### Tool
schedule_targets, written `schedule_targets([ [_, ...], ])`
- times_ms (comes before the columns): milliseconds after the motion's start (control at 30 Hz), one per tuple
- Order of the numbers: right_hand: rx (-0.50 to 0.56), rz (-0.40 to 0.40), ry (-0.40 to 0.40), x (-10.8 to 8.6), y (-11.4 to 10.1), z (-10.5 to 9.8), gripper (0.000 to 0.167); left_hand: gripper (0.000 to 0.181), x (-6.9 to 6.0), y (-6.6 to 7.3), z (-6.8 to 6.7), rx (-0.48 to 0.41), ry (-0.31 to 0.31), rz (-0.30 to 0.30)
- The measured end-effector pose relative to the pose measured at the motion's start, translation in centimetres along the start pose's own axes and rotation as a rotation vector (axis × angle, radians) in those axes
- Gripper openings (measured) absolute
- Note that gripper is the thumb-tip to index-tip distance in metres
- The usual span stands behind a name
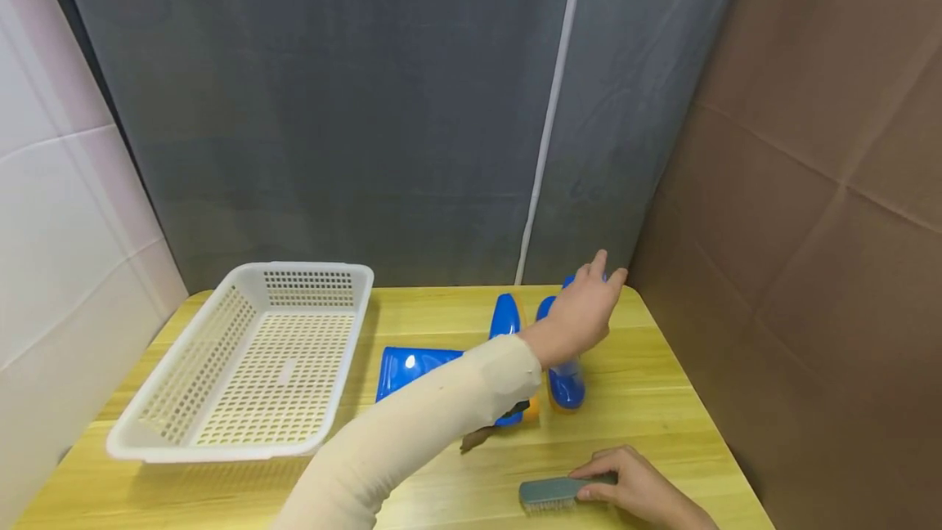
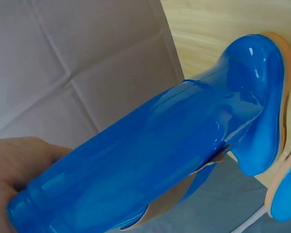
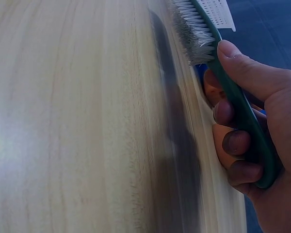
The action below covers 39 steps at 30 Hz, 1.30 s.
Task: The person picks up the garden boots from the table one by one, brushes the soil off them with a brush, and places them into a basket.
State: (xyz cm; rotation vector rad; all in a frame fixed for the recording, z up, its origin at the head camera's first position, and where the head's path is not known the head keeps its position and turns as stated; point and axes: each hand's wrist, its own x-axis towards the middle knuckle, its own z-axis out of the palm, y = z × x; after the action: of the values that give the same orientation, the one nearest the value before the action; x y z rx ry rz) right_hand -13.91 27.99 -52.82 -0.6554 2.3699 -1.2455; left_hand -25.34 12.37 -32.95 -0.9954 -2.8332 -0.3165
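Well inside table's right edge (image 1: 695,415), brush (image 1: 545,490)

Basket (image 1: 221,456) left of boots (image 1: 504,317)

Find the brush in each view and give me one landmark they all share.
Head: the brush is near the bottom edge, right of centre, held in the right hand.
Left wrist: not in this picture.
Right wrist: upper right, its bristles near the top edge, its handle slanting down through the hand.
Shared landmark: the wooden tabletop, low in head, upper right in left wrist, left in right wrist.
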Motion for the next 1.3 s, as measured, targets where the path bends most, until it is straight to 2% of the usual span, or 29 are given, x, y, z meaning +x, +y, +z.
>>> schedule_targets([
  [67, 0.013, -0.005, -0.003, -0.1, -0.1, 0.0, 0.028, 0.068, 0.1, 0.2, 0.0, 0.007, 0.003, -0.034],
  [167, 0.023, -0.019, -0.007, -0.2, -0.1, 0.0, 0.028, 0.063, 0.1, 0.4, -0.1, 0.081, 0.004, -0.033],
  [300, 0.014, -0.017, -0.001, -0.4, -0.1, 0.0, 0.029, 0.050, 0.0, 0.8, -0.1, 0.244, 0.031, 0.028],
  [433, 0.008, -0.009, 0.002, -0.6, 0.0, 0.0, 0.028, 0.036, -0.2, 1.0, -0.2, 0.405, 0.107, 0.096],
  [567, 0.012, -0.011, 0.005, -0.7, 0.0, 0.2, 0.028, 0.024, -0.6, 0.9, 0.0, 0.500, 0.173, 0.134],
  [733, -0.004, -0.014, 0.023, -0.8, 0.0, 0.2, 0.029, 0.015, -1.3, 0.9, 1.0, 0.539, 0.199, 0.173],
  [1000, -0.033, 0.014, 0.045, -1.0, 0.1, 0.4, 0.029, 0.027, -2.2, 1.0, 3.1, 0.638, 0.250, 0.177],
  [1133, -0.050, -0.001, 0.063, -1.2, 0.2, 0.4, 0.029, 0.026, -2.8, 0.8, 3.8, 0.639, 0.338, 0.192],
  [1233, -0.070, -0.002, 0.091, -1.5, 0.2, 0.1, 0.029, 0.026, -3.3, 0.7, 4.1, 0.598, 0.409, 0.198],
  [1300, -0.088, -0.001, 0.112, -1.8, 0.2, -0.2, 0.030, 0.028, -3.8, 0.6, 4.4, 0.560, 0.434, 0.199],
])
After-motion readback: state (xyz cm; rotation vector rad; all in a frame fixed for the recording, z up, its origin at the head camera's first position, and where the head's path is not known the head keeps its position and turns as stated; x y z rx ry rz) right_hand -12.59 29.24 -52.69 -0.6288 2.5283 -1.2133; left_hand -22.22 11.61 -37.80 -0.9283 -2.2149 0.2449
